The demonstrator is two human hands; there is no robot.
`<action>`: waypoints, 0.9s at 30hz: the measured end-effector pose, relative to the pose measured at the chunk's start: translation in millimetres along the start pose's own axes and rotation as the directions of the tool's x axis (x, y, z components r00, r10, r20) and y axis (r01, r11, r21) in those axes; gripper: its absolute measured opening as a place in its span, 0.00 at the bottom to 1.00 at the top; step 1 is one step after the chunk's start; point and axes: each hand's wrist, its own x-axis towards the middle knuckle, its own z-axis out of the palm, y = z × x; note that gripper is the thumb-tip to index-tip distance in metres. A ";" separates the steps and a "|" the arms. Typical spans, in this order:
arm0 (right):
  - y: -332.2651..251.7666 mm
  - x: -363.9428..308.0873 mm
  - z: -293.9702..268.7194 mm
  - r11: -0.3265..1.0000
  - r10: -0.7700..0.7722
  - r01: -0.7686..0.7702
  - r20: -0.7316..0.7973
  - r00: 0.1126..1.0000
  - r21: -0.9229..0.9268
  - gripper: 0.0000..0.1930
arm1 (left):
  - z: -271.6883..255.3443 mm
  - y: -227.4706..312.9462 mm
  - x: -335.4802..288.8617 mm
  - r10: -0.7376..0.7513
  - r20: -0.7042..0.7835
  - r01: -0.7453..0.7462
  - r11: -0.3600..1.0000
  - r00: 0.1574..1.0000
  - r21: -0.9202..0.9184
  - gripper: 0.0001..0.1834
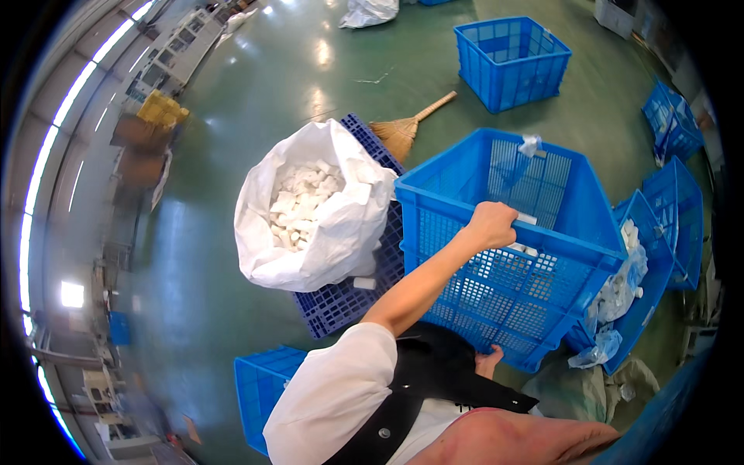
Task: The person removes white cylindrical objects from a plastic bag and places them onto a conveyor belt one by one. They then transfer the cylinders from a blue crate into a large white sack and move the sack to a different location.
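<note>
A large blue plastic crate (504,298) with mesh walls stands tilted in front of me. My left hand (492,225) is closed over its near top rim. Lower down, my right hand (488,361) grips the crate's bottom edge, its fingers partly hidden. A few white pieces (525,249) show inside, just behind the near wall; the rest of the inside is hidden. To the left, touching or nearly touching the crate, an open white woven sack (260,225) holds many small white blocks (298,213).
The sack stands on a dark blue pallet (329,310), with one loose white block (364,284) on it. A straw broom (399,136) lies beyond. Another blue crate (511,77) stands farther off. More crates (651,232) with plastic bags crowd the right; one crate (260,387) is behind-left.
</note>
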 end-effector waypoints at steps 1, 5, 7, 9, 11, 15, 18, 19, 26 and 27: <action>0.0 -5.1 2.0 1.000 0.005 -0.004 0.023 1.000 -0.010 0.29 | -11.4 -10.9 -24.1 0.017 -0.092 -0.020 1.000 0.996 -0.024 0.08; -4.3 -18.0 68.9 0.987 -0.096 0.123 0.227 0.969 -0.108 0.28 | -105.9 -15.0 -117.9 -0.010 -0.319 -0.006 0.999 0.948 -0.049 0.06; -2.9 -40.5 112.2 0.967 -0.142 0.202 0.331 0.933 -0.153 0.28 | -144.8 -31.3 -184.1 -0.059 -0.447 0.013 0.994 0.893 -0.106 0.05; -7.8 -74.8 153.0 0.919 -0.232 0.344 0.442 0.867 -0.194 0.27 | -174.9 -51.3 -255.7 -0.168 -0.539 0.077 0.979 0.825 -0.187 0.05; -31.3 -94.1 196.0 0.856 -0.337 0.497 0.578 0.743 -0.139 0.26 | -181.8 -68.2 -320.2 -0.321 -0.608 0.146 0.936 0.727 -0.320 0.05; 0.5 -230.2 297.4 0.648 -0.288 0.759 0.900 0.327 -0.068 0.28 | -153.6 -122.8 -429.1 -0.672 -0.664 0.010 0.705 0.328 -0.709 0.07; 68.8 -295.6 353.1 0.386 -0.231 0.883 0.899 0.372 -0.266 0.29 | -136.8 -193.7 -496.1 -0.776 -0.623 -0.290 0.577 0.098 -0.764 0.11; 92.7 -318.6 360.9 0.301 -0.171 0.920 0.934 0.312 -0.252 0.29 | -123.4 -213.3 -518.0 -0.806 -0.591 -0.349 0.540 0.048 -0.766 0.11; 219.9 -439.1 395.3 0.028 0.219 0.995 0.972 0.083 -0.091 0.27 | -42.9 -278.5 -605.8 -0.953 -0.303 -0.626 0.235 0.002 -0.743 0.22; 237.4 -446.3 402.6 -0.073 0.238 0.997 0.971 -0.019 0.038 0.27 | -36.5 -283.7 -599.3 -0.974 -0.204 -0.630 0.218 -0.095 -0.746 0.23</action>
